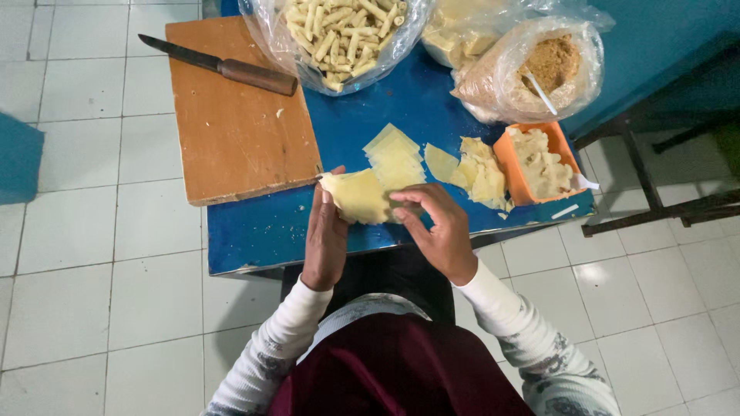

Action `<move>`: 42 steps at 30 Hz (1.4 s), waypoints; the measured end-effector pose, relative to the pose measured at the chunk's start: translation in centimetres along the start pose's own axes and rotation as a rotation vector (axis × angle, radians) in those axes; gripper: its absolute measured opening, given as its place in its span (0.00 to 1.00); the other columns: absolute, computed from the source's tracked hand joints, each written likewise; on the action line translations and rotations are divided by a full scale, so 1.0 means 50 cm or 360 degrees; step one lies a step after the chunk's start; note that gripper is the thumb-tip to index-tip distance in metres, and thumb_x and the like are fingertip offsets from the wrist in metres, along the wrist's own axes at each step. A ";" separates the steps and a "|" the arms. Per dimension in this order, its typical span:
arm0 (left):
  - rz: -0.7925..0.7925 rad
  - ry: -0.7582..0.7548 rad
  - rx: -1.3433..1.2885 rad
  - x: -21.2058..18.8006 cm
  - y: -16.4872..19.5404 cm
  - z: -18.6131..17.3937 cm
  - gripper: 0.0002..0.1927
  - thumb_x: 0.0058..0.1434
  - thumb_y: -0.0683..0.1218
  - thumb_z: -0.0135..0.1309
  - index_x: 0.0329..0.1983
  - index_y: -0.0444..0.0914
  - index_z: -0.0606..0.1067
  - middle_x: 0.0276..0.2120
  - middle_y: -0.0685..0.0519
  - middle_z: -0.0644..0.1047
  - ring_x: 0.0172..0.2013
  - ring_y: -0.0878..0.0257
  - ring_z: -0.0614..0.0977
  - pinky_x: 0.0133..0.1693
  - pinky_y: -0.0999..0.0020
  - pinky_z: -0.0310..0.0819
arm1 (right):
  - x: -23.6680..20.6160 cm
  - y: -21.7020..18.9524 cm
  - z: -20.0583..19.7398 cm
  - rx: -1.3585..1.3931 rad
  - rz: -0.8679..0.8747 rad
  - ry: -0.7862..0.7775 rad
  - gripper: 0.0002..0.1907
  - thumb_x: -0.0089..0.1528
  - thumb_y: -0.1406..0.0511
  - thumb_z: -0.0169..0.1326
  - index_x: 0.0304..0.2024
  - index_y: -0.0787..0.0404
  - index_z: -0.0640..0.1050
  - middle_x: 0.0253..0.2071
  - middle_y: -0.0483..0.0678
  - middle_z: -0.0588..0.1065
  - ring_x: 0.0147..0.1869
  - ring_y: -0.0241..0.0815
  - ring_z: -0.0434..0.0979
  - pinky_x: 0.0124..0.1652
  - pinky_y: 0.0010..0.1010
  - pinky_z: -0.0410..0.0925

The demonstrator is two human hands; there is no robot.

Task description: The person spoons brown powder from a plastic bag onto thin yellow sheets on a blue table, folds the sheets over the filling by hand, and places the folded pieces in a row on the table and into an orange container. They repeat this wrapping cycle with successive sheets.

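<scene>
- Holding a pale yellow dough sheet (358, 196) between both hands at the near edge of the blue bench (262, 231); the sheet looks folded or rolled into a small packet.
- Left hand (325, 239) stands on edge against the sheet's left side, fingers straight and pressed together, thumb tip at the sheet's top corner.
- Right hand (438, 231) curls over the sheet's right end, fingertips bent down and pinching its edge.
- Just beyond the hands, touching the held sheet, a stack of square dough sheets (395, 156) lies flat on the bench.
- To the right of the stack, a loose round sheet (441, 162) and a crumpled heap of dough scraps (484, 173).
- An orange tub (505, 162) of pale mashed filling stands beside the heap, near the bench's right edge.
- Wooden cutting board (231, 131) covers the bench's left part; a knife (223, 65) with a wooden handle lies across its far end.
- At the far side: a clear bag of rolled sticks (343, 35) and a bag of brown crumbs (539, 69) with a white spoon in it.
- White tiled floor (77, 270) all round.
</scene>
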State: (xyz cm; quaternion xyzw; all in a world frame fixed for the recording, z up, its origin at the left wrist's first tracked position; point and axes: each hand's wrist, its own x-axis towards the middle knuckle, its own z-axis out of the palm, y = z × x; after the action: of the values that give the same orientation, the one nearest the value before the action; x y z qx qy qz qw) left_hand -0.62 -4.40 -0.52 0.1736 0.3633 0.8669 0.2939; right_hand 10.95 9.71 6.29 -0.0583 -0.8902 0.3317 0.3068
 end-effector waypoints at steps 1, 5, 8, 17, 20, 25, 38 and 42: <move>-0.0003 -0.0022 0.0004 0.000 -0.003 0.006 0.28 0.78 0.54 0.34 0.74 0.34 0.58 0.62 0.48 0.69 0.62 0.61 0.72 0.63 0.65 0.64 | 0.008 -0.011 0.005 0.0091 0.0025 -0.0017 0.13 0.61 0.70 0.63 0.48 0.60 0.80 0.47 0.50 0.79 0.47 0.46 0.81 0.46 0.34 0.74; -0.0026 -0.0100 0.0076 0.002 -0.005 0.024 0.27 0.77 0.54 0.35 0.74 0.36 0.58 0.61 0.49 0.69 0.61 0.62 0.72 0.62 0.65 0.65 | 0.031 -0.030 0.036 -0.0102 -0.0260 0.0066 0.14 0.58 0.69 0.65 0.46 0.61 0.79 0.45 0.51 0.77 0.49 0.51 0.79 0.46 0.35 0.72; -0.0002 -0.0116 0.0133 0.003 0.003 0.030 0.27 0.78 0.55 0.35 0.74 0.36 0.58 0.61 0.49 0.70 0.60 0.62 0.71 0.62 0.66 0.64 | 0.034 -0.018 0.039 -0.0116 -0.0171 0.0058 0.09 0.61 0.70 0.62 0.44 0.61 0.80 0.43 0.50 0.79 0.46 0.47 0.81 0.44 0.32 0.73; -0.0014 -0.0134 0.0470 0.007 0.012 0.046 0.30 0.68 0.45 0.53 0.71 0.36 0.58 0.54 0.47 0.75 0.54 0.62 0.78 0.54 0.65 0.74 | 0.033 0.049 0.016 0.0688 0.0526 -0.0306 0.06 0.67 0.70 0.56 0.43 0.67 0.80 0.37 0.45 0.82 0.39 0.28 0.79 0.39 0.24 0.73; 0.0048 -0.0153 0.0589 0.008 0.007 0.046 0.31 0.66 0.43 0.57 0.70 0.34 0.59 0.53 0.46 0.76 0.52 0.62 0.79 0.52 0.64 0.76 | 0.025 0.061 0.016 0.0777 0.0571 -0.0333 0.07 0.67 0.69 0.55 0.41 0.68 0.80 0.36 0.44 0.81 0.38 0.28 0.76 0.40 0.23 0.72; 0.0037 -0.0191 0.0633 0.001 0.008 0.036 0.29 0.71 0.44 0.53 0.72 0.33 0.61 0.55 0.47 0.76 0.55 0.63 0.78 0.56 0.66 0.75 | 0.020 0.066 0.017 0.1347 0.0790 -0.0339 0.08 0.70 0.67 0.54 0.41 0.68 0.79 0.36 0.42 0.78 0.39 0.28 0.76 0.42 0.22 0.72; -0.0087 -0.0112 0.0552 -0.006 -0.002 0.021 0.25 0.71 0.40 0.46 0.71 0.34 0.62 0.56 0.49 0.74 0.56 0.65 0.75 0.58 0.69 0.69 | 0.005 0.075 0.026 0.1203 0.0807 -0.0259 0.10 0.71 0.63 0.53 0.43 0.64 0.78 0.36 0.41 0.75 0.40 0.29 0.74 0.43 0.24 0.71; -0.0064 -0.0017 0.0498 -0.008 -0.016 0.012 0.24 0.71 0.40 0.44 0.71 0.34 0.63 0.56 0.50 0.73 0.53 0.65 0.73 0.55 0.70 0.68 | -0.012 0.108 0.041 0.1591 0.0961 -0.0126 0.09 0.71 0.63 0.52 0.46 0.62 0.76 0.38 0.44 0.76 0.41 0.33 0.77 0.45 0.27 0.72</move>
State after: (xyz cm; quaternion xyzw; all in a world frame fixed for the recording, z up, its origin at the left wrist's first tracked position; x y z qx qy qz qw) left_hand 0.29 -3.90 -0.73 0.2146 0.4956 0.7928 0.2825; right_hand 9.70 12.59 1.39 -0.1453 -0.5805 0.7860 0.1554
